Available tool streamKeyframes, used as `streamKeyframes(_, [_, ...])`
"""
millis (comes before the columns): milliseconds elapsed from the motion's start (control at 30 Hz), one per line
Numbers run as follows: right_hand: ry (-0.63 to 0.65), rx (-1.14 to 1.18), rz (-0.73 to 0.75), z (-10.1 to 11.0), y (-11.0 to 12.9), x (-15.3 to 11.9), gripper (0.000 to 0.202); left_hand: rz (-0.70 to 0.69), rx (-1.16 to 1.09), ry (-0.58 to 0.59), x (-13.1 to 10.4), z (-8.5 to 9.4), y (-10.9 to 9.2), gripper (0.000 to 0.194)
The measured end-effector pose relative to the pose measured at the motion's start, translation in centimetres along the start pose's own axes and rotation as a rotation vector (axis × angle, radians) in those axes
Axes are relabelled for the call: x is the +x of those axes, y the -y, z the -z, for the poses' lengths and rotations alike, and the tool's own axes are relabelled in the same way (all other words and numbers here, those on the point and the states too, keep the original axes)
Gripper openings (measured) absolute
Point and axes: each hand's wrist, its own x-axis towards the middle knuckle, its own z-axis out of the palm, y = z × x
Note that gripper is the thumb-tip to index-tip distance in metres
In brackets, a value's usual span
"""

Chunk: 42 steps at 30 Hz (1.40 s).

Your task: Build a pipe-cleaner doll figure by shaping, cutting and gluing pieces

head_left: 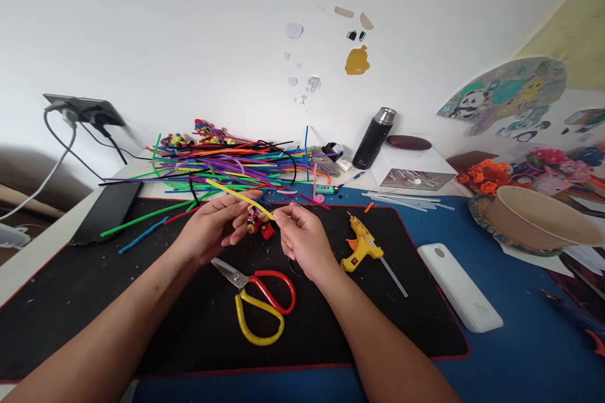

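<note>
A yellow pipe cleaner (225, 189) stretches between my two hands above the black mat. My left hand (218, 225) pinches it along its middle, and its free end points up and left. At the other end, the thumb and fingers of my right hand (303, 238) are closed on it. Behind and between the hands lies a small red, black and yellow figure (265, 227), partly covered by them. Scissors (258, 293) with one red and one yellow handle rest just below, blades toward the left hand. To the right is a yellow glue gun (363, 244) with a glue stick in its back.
A pile of coloured pipe cleaners (227, 160) spans the back by the wall. A black phone (106, 211) lies left. A black thermos (373, 138), a white box (411, 164), a white power bank (459, 286) and a beige bowl (543, 217) stand or lie right.
</note>
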Motion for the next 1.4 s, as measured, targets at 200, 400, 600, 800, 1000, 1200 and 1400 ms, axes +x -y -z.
streamKeyframes(200, [0.003,0.010,0.000,0.0,-0.1,0.0,0.039,-0.049,0.006,0.025,0.0,-0.4,-0.2,0.028])
streamKeyframes(400, [0.001,0.013,-0.004,0.0,0.0,0.0,0.038,-0.056,0.068,0.061,-0.4,-0.2,-0.2,0.053])
streamKeyframes(600, [0.009,-0.006,0.001,-0.1,-0.1,0.0,0.038,-0.133,0.184,0.109,-0.6,-0.4,-0.1,0.040])
streamKeyframes(800, [0.017,-0.053,-0.004,0.0,-0.2,0.1,0.039,-0.122,0.179,0.099,-0.5,-0.5,0.0,0.038])
streamKeyframes(1000, [0.057,-0.106,0.022,0.0,-1.0,0.1,0.035,-0.086,0.181,0.105,-0.5,-0.5,0.2,0.042])
streamKeyframes(1200, [0.092,-0.155,0.013,0.0,-1.5,0.0,0.031,-0.104,0.299,0.090,-0.4,0.1,0.5,0.039])
streamKeyframes(1400, [0.057,-0.186,0.012,0.3,-1.8,0.4,0.034,-0.137,0.391,0.097,-0.3,0.0,0.4,0.042])
